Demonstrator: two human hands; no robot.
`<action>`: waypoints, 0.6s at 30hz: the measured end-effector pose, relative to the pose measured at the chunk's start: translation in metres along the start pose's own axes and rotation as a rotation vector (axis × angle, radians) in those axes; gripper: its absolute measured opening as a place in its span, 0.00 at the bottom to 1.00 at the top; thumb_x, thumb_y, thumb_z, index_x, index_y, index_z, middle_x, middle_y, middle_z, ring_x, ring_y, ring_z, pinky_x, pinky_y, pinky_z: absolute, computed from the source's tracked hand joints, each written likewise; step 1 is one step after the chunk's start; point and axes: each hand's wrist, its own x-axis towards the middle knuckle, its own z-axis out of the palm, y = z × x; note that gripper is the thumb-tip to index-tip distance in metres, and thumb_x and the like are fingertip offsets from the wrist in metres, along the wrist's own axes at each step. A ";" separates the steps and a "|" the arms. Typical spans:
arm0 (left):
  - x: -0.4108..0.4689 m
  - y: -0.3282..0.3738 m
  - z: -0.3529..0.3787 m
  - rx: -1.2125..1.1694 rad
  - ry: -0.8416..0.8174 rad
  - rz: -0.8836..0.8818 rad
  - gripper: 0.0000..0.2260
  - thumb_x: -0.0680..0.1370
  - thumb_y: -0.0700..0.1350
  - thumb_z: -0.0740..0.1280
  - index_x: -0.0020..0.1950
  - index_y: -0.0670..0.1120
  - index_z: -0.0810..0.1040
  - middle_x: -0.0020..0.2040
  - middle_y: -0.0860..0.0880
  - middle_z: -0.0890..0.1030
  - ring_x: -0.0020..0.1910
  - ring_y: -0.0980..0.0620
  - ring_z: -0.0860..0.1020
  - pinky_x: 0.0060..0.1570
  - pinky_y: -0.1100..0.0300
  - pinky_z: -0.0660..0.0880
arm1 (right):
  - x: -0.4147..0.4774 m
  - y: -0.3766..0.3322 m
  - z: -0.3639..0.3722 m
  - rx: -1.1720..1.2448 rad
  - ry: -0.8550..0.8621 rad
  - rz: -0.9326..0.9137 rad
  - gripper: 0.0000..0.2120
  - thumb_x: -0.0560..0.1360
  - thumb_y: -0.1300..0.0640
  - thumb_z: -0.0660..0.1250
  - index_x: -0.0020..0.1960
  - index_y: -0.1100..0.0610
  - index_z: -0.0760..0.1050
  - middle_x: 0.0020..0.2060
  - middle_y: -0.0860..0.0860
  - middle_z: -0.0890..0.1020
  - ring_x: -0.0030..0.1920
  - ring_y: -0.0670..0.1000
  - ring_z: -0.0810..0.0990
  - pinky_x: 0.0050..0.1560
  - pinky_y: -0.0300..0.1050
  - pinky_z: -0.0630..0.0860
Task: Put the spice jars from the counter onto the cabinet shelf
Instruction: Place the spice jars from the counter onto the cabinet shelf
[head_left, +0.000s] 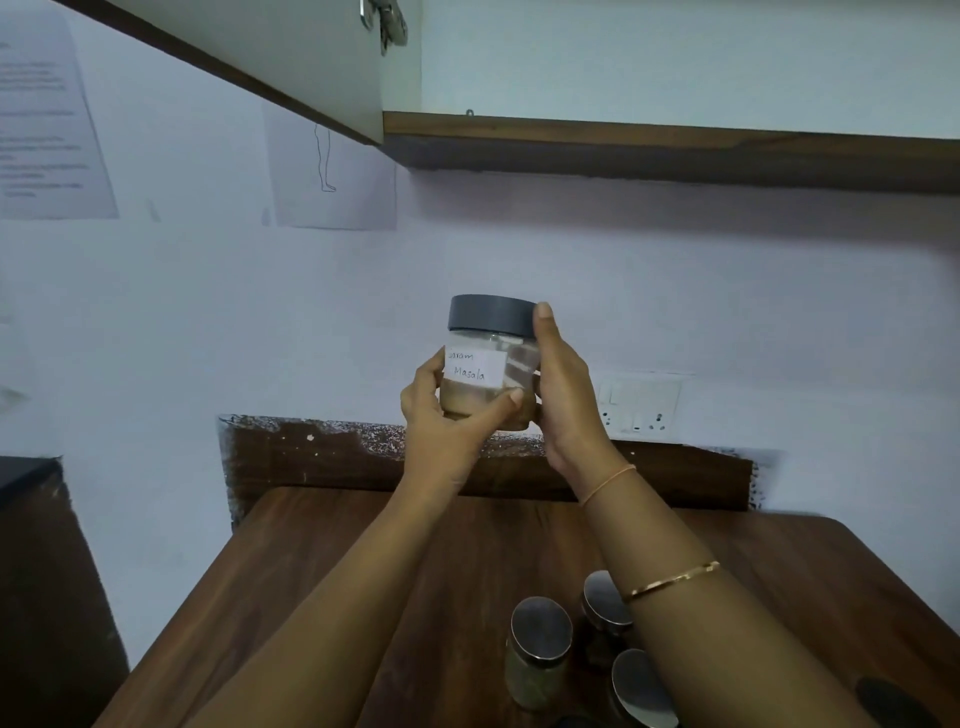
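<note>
Three jars stood on the counter beside the right forearm. Higher up, below the shelf, both hands gripped the masala jar: left hand curled round its base, right hand wrapped round its side.

I see open air between the table and the cabinet shelf's wooden front edge, with the wall close behind. The garam masala jar, held in the left grip and right grip, hangs in that gap below the edge. The open cabinet door juts out at upper left. A cluster of lidded spice jars crowds the table under the right forearm. The table's left side shows bare wood.
</note>
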 end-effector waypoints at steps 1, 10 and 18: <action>-0.002 0.003 0.001 0.036 0.016 0.028 0.40 0.60 0.52 0.80 0.69 0.51 0.67 0.64 0.49 0.67 0.52 0.64 0.76 0.54 0.66 0.76 | -0.001 -0.002 0.001 -0.011 -0.017 -0.008 0.31 0.70 0.30 0.57 0.58 0.54 0.76 0.55 0.52 0.82 0.56 0.54 0.81 0.53 0.51 0.77; -0.019 0.013 0.012 0.307 0.186 0.284 0.44 0.59 0.58 0.78 0.71 0.50 0.65 0.58 0.53 0.62 0.63 0.52 0.68 0.61 0.51 0.73 | -0.010 -0.016 -0.002 0.139 -0.171 -0.002 0.29 0.70 0.33 0.62 0.60 0.54 0.76 0.56 0.57 0.82 0.58 0.57 0.80 0.60 0.57 0.76; -0.026 0.020 0.030 0.371 0.225 0.443 0.44 0.60 0.64 0.71 0.70 0.44 0.65 0.63 0.48 0.64 0.64 0.53 0.63 0.61 0.54 0.70 | -0.010 -0.023 -0.022 0.385 -0.314 0.076 0.30 0.75 0.37 0.57 0.67 0.58 0.70 0.53 0.57 0.80 0.54 0.55 0.80 0.55 0.52 0.79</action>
